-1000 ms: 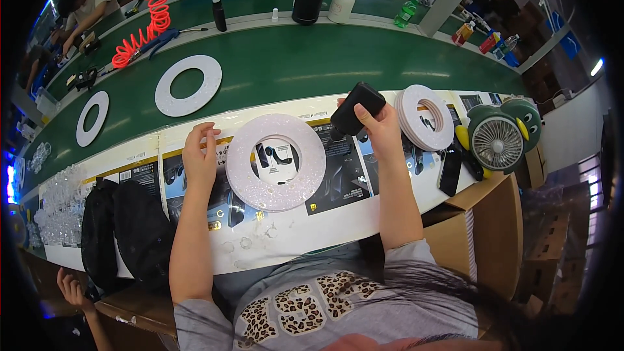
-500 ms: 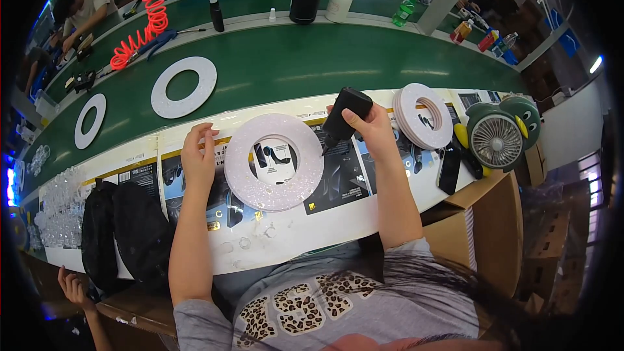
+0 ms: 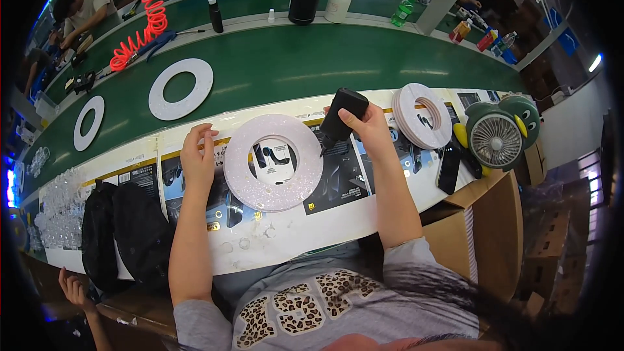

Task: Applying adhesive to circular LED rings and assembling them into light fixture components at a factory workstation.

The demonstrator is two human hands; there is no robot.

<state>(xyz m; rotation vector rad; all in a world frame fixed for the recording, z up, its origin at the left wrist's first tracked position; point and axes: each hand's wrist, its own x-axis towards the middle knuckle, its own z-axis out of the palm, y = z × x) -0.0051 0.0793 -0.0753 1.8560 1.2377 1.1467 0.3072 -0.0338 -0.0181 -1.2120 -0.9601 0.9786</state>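
Note:
In front of me on the printed cardboard lies a glittery white ring, flat, with a large round hole. My right hand grips a black squeeze bottle, tilted nozzle-down. Its tip is close to the ring's right edge; whether it touches I cannot tell. Just left of the ring, my left hand rests with loosely bent fingers, holding nothing. A stack of similar white rings sits to the right, beyond my right wrist.
Two more rings lie on the green conveyor belt. A small fan and a phone stand at the right. Black sleeve-like cloths and clear plastic pieces lie left. Another person's hand shows lower left. Bottles line the far ledge.
My right hand and the bottle have shifted slightly left. Both rings on the belt have slid a little left. Another person's hand now shows at the far blue bin.

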